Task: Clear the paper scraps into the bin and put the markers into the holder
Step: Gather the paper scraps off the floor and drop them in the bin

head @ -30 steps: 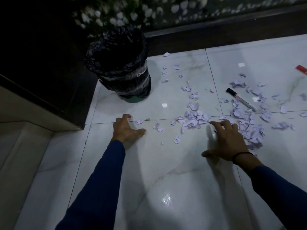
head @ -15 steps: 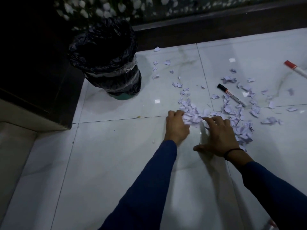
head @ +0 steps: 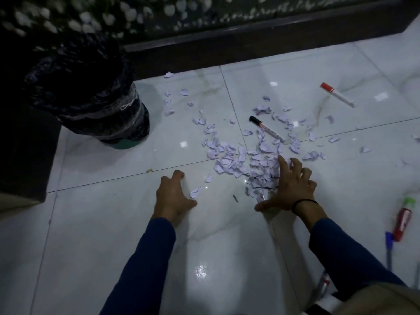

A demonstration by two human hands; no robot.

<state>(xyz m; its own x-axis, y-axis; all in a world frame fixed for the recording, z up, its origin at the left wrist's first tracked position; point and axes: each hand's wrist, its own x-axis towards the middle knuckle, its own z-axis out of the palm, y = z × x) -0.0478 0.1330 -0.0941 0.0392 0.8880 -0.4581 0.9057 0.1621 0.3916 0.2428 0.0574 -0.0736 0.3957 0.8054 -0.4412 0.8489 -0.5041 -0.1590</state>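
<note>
Torn pale paper scraps (head: 245, 162) lie heaped on the glossy white floor tiles, with loose bits scattered toward the bin and to the right. My left hand (head: 171, 197) rests spread on the floor left of the heap, beside one stray scrap (head: 195, 192). My right hand (head: 292, 186) presses palm down on the heap's right edge, fingers apart. A black-capped marker (head: 266, 128) lies among the scraps beyond the heap. A red-capped marker (head: 337, 94) lies farther right. The bin (head: 95, 103), lined with a black bag, stands at the far left.
A dark wall base runs along the back and a dark cabinet (head: 22, 155) stands left of the bin. At the right edge lie a red object with a green tip (head: 403, 220) and a blue pen (head: 389, 248). A marker-like thing (head: 322, 285) shows at the bottom right.
My left hand has drawn back left, away from the heap it was touching half a second ago. The heap is now denser in front of my right hand. The camera has shifted.
</note>
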